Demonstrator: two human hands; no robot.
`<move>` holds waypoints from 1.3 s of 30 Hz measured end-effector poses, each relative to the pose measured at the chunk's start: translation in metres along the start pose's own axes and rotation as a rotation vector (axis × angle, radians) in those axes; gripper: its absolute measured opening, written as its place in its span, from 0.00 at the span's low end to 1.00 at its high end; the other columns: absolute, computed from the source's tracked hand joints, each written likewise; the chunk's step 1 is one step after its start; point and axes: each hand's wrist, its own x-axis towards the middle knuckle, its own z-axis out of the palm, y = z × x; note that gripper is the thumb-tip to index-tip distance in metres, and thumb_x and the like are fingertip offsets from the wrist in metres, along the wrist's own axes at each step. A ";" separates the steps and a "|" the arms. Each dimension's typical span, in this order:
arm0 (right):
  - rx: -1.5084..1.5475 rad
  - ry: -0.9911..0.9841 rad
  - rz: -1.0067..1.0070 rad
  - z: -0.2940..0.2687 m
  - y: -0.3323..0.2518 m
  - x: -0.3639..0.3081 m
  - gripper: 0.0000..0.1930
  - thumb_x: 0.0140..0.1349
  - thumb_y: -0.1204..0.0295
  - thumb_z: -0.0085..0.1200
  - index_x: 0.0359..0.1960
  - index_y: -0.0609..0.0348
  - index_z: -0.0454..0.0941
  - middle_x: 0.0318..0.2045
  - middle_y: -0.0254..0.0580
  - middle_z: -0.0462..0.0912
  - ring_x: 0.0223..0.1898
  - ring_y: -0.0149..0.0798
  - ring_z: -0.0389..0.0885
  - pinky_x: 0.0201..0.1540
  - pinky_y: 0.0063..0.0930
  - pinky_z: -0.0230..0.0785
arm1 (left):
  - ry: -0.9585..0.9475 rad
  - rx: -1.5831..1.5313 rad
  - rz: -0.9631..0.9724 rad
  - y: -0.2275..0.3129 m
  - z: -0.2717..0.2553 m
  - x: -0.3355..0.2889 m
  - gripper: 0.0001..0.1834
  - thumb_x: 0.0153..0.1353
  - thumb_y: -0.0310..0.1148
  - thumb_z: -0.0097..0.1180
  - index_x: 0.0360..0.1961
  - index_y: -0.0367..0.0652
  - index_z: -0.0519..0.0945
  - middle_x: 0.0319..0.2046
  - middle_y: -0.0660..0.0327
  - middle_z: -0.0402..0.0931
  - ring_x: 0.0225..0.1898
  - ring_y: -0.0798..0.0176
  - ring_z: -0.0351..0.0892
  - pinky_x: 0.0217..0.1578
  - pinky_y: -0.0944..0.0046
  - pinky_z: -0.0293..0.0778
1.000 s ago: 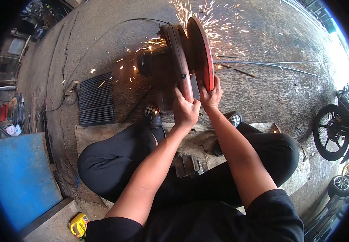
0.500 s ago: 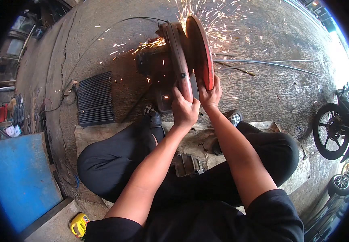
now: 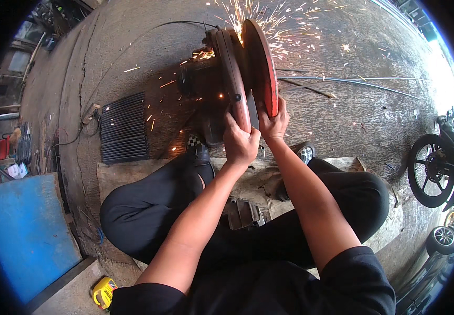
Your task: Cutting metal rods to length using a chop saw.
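A worn reddish-brown cut-off saw (image 3: pixel 231 73) stands on the floor before me. My left hand (image 3: pixel 241 142) is closed round the lower end of its handle arm. Beside it, my right hand (image 3: pixel 274 123) sits at the lower edge of the round red-rimmed wheel guard (image 3: pixel 263 73), fingers bent. The guard hides part of those fingers and whatever they hold. Bright sparks (image 3: pixel 245 16) spray from the far side of the saw, between arm and guard. The cutting point itself is hidden.
Dark cut rods (image 3: pixel 124 128) lie side by side at left. Long thin rods (image 3: pixel 353 82) stretch right behind the guard. A ribbed metal piece (image 3: pixel 243 214) lies between my legs. Nearby are a blue panel (image 3: pixel 30 226), a yellow tape measure (image 3: pixel 103 292) and a motorcycle wheel (image 3: pixel 430 170).
The spark spray has shifted in shape, with fewer sparks at the left side of the saw. My hands and the saw arm hold the same place.
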 end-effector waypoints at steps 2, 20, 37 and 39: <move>-0.004 0.005 0.000 0.000 0.000 0.000 0.23 0.53 0.65 0.59 0.50 0.57 0.72 0.41 0.53 0.79 0.42 0.57 0.78 0.45 0.43 0.71 | -0.017 -0.014 -0.027 -0.001 0.000 0.001 0.36 0.46 0.23 0.54 0.59 0.29 0.58 0.48 0.34 0.70 0.49 0.32 0.72 0.49 0.47 0.70; 0.039 0.028 0.010 0.001 -0.001 0.000 0.21 0.52 0.65 0.58 0.48 0.56 0.73 0.40 0.53 0.80 0.41 0.58 0.78 0.45 0.43 0.71 | -0.013 0.032 0.000 -0.003 0.001 -0.001 0.37 0.45 0.23 0.53 0.59 0.27 0.57 0.47 0.33 0.70 0.48 0.31 0.72 0.48 0.46 0.70; -0.004 0.042 -0.032 0.000 0.000 -0.001 0.23 0.50 0.66 0.58 0.49 0.57 0.72 0.39 0.52 0.79 0.40 0.55 0.79 0.44 0.42 0.71 | -0.031 0.021 0.021 -0.001 -0.001 0.001 0.37 0.45 0.23 0.53 0.59 0.26 0.56 0.47 0.32 0.70 0.49 0.32 0.72 0.50 0.48 0.69; 0.003 0.039 -0.026 0.000 0.000 -0.001 0.23 0.50 0.66 0.58 0.50 0.57 0.72 0.39 0.52 0.79 0.40 0.55 0.79 0.44 0.42 0.71 | -0.029 0.044 0.030 -0.001 -0.001 0.001 0.37 0.45 0.23 0.53 0.59 0.27 0.57 0.47 0.33 0.70 0.49 0.32 0.72 0.50 0.48 0.69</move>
